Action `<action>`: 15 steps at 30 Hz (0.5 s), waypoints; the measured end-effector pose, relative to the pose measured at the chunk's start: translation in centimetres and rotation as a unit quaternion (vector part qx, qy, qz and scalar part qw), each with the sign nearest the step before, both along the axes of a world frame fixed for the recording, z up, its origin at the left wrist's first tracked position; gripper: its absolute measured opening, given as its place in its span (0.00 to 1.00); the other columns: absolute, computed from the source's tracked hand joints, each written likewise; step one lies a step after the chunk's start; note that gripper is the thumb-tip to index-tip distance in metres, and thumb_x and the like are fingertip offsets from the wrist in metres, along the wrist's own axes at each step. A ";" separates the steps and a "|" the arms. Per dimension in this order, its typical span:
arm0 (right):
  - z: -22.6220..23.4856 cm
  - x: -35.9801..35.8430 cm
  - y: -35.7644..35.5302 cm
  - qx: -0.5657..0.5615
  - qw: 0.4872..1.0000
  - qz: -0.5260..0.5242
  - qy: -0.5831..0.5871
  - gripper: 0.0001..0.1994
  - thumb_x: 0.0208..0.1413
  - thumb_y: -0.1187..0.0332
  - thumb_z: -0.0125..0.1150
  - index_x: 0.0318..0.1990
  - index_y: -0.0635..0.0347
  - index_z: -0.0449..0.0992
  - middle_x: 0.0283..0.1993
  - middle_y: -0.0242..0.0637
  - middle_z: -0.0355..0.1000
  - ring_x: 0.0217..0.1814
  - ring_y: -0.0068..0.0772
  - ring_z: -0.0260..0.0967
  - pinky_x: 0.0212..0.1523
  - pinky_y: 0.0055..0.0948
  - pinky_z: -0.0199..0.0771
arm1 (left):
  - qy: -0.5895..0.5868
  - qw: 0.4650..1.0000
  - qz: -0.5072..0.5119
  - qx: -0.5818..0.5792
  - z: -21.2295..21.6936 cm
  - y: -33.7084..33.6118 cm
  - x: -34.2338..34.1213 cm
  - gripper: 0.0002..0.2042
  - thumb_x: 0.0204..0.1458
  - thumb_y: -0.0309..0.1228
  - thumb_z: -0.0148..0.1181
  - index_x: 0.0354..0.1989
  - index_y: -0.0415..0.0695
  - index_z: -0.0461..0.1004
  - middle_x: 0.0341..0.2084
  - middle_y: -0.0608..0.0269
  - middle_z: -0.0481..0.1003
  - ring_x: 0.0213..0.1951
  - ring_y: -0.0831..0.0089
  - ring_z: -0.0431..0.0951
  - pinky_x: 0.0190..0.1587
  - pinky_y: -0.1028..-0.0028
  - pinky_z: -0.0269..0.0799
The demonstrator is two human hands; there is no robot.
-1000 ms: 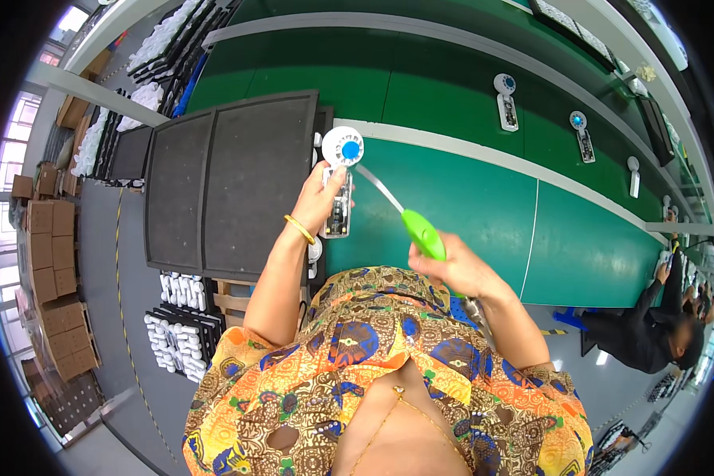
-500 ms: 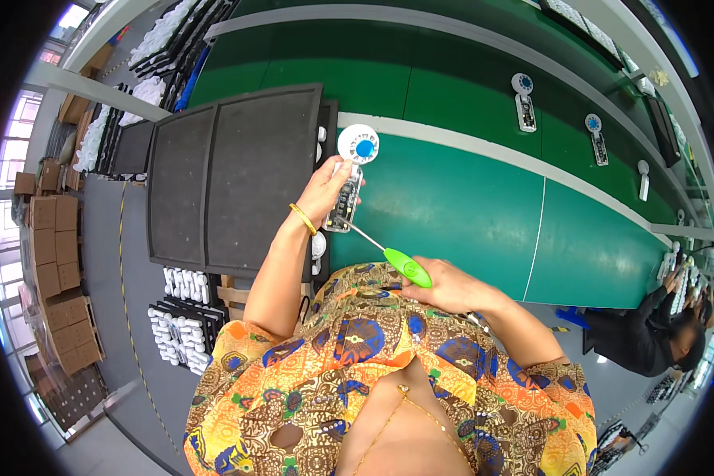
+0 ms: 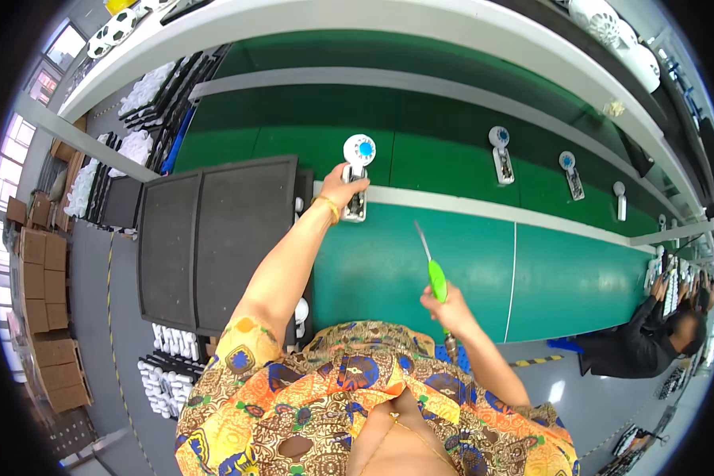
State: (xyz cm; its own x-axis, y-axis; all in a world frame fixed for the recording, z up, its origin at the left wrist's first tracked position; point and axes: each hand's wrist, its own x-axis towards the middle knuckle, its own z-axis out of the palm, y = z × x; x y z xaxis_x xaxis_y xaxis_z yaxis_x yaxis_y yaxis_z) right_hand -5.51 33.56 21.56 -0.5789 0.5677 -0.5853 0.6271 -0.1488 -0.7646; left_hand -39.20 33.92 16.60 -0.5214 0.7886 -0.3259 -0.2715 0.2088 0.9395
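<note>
My left hand grips a white handheld fan by its opened handle, its arm stretched forward over the pale strip between the two green surfaces. The fan's round head has a blue centre and points away from me; inside the handle, dark parts show, partly covered by my fingers. Nearer my body, my right hand is closed round the green grip of a screwdriver-like tool. Its thin metal shaft points up and away, apart from the fan. A small brownish object below that hand is unclear.
Dark trays stand on the left of the teal worktop. Several similar fans lie on the darker green belt, one a white-and-blue fan. A white frame bar crosses overhead. A person in black works far right.
My left hand has carried the fan forward, towards the belt. The tool has come away from the fan's handle, and its shaft now points more upright, further right. The view has shifted.
</note>
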 end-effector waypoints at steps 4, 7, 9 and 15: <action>0.3 -0.6 -1.2 0.125 0.989 0.047 -0.071 0.17 0.46 0.63 0.59 0.42 0.62 0.68 0.35 0.50 0.73 0.40 0.52 0.71 0.41 0.42 0.70 | 0.142 0.989 0.042 -0.008 -0.5 5.7 -4.1 0.30 0.40 0.29 0.66 0.55 0.43 0.62 0.38 0.54 0.73 0.36 0.65 0.76 0.41 0.70 0.72; -1.8 -0.1 -0.4 0.137 0.986 0.041 -0.085 0.17 0.46 0.64 0.59 0.42 0.62 0.67 0.36 0.52 0.73 0.41 0.54 0.71 0.42 0.44 0.69 | 0.268 0.960 0.076 -0.032 -0.7 4.3 -3.7 0.31 0.38 0.31 0.67 0.54 0.45 0.64 0.42 0.50 0.70 0.42 0.59 0.73 0.47 0.67 0.68; -3.6 -0.2 -0.3 0.133 0.985 0.059 -0.087 0.17 0.46 0.64 0.59 0.42 0.62 0.67 0.36 0.53 0.73 0.42 0.55 0.71 0.43 0.44 0.69 | 0.445 0.890 0.085 -0.060 -1.0 0.5 -3.1 0.31 0.36 0.33 0.67 0.54 0.48 0.65 0.48 0.47 0.66 0.51 0.54 0.68 0.53 0.62 0.63; -8.3 0.6 3.2 0.206 0.973 0.054 -0.085 0.18 0.46 0.66 0.60 0.44 0.63 0.67 0.36 0.55 0.72 0.41 0.56 0.71 0.42 0.44 0.69 | 0.575 0.651 0.297 -0.396 3.0 -21.6 -0.8 0.34 0.36 0.36 0.67 0.57 0.52 0.61 0.58 0.48 0.57 0.61 0.50 0.53 0.59 0.50 0.50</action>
